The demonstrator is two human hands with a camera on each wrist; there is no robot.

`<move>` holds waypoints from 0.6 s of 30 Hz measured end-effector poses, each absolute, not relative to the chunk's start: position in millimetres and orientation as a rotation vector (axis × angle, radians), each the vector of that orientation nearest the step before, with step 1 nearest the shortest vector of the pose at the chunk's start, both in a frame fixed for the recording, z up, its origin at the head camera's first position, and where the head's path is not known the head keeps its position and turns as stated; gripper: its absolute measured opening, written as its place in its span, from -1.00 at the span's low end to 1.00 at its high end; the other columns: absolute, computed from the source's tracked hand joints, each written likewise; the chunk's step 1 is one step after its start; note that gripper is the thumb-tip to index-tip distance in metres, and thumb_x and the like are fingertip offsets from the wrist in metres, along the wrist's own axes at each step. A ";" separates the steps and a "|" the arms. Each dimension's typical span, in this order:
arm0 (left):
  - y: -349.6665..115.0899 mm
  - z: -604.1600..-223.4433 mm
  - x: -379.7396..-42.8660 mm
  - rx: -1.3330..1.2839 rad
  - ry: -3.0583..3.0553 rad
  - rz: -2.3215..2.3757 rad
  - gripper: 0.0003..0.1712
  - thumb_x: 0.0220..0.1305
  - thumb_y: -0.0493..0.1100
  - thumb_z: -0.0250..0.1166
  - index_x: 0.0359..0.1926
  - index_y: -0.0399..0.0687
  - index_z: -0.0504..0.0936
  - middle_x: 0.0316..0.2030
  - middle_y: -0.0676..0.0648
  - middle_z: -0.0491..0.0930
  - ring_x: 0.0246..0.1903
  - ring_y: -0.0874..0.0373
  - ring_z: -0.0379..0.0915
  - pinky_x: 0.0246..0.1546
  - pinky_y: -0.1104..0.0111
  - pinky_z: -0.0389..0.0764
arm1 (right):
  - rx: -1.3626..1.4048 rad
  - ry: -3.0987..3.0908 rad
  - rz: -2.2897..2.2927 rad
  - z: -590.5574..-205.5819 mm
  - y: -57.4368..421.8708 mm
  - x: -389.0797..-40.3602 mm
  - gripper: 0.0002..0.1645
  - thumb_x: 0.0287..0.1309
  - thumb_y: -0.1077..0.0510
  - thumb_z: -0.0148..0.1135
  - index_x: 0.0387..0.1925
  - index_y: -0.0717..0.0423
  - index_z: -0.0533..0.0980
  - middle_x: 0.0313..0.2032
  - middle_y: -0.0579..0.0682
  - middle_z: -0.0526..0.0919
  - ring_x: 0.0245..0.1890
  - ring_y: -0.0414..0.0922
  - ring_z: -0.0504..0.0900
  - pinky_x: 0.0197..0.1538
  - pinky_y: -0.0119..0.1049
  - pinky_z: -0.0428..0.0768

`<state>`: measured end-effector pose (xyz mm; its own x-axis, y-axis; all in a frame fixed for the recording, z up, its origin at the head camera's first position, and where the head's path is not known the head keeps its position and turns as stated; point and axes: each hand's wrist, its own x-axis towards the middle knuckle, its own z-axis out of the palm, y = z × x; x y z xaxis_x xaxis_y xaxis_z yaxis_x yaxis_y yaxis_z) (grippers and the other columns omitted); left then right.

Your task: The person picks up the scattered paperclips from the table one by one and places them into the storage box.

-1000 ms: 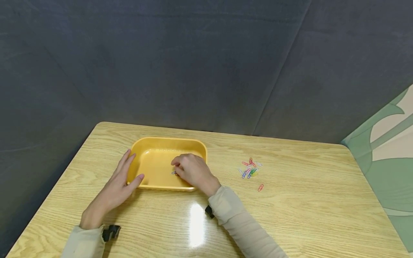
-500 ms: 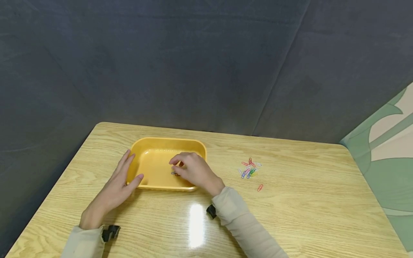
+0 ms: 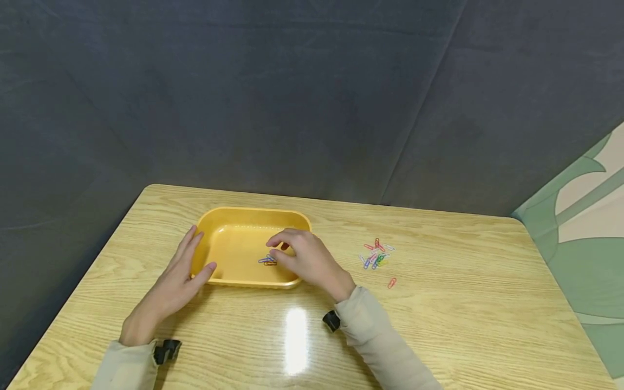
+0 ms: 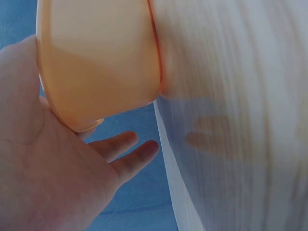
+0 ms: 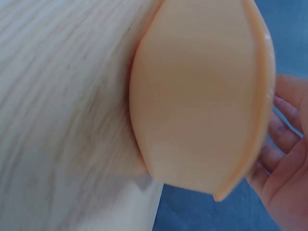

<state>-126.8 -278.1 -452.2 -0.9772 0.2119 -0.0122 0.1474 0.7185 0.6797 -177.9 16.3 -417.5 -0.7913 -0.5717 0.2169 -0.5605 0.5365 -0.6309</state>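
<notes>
A yellow plastic tray (image 3: 234, 284) stands on the wooden table. My left hand (image 3: 170, 292) rests at its front left corner, thumb over the front rim and fingers straight along the left side. In the left wrist view, the left hand (image 4: 57, 168) spans the corner of the tray (image 4: 106, 62). Over the tray's right part is my right hand (image 3: 312, 260), thumb and fingers parted with nothing seen between them. A few paper clips (image 3: 270, 264), bluish and orange, lie on the tray floor just beside the right thumb. In the right wrist view, the tray wall (image 5: 197, 96) partly hides the right hand (image 5: 286, 159).
Right of the tray, several coloured paper clips (image 3: 374, 259) lie in a loose pile on the table (image 3: 463, 303). One red paper clip (image 3: 392, 283) lies apart, nearer the front. A dark cloth partition (image 3: 292, 97) rises behind the table's back edge.
My right hand's fingers have spread apart, and the hand has drawn back to the right, uncovering paper clips in the tray. My left hand has stayed at the corner.
</notes>
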 end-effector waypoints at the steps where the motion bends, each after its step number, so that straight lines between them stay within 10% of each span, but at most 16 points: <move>1: -278.2 -452.6 -127.0 0.298 2.831 1.106 -0.07 0.50 0.12 0.05 0.58 -0.20 -0.21 0.59 -0.14 -0.43 0.54 -0.33 -0.32 0.29 -0.37 0.10 | -1.011 2.744 -1.128 -416.7 18.8 -176.8 -0.80 0.31 0.13 0.27 -0.09 0.08 0.68 -0.14 -0.09 0.75 -0.20 -0.18 0.67 -0.11 -0.33 0.63; 18: -276.5 -450.4 -125.9 0.291 2.845 1.060 -0.09 0.51 0.11 0.04 0.58 -0.18 -0.22 0.59 -0.14 -0.44 0.50 -0.39 -0.20 0.25 -0.37 0.18 | -0.976 2.801 -1.233 -408.3 55.6 -160.6 -0.84 0.27 0.16 0.31 -0.13 0.02 0.68 -0.18 -0.10 0.75 -0.23 -0.20 0.66 -0.16 -0.27 0.63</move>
<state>-125.9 -276.5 -450.4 -0.9777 0.2093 -0.0195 0.1456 0.7410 0.6555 -160.6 55.6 -408.3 -0.8131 -0.5021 0.2946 -0.5564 0.5214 -0.6470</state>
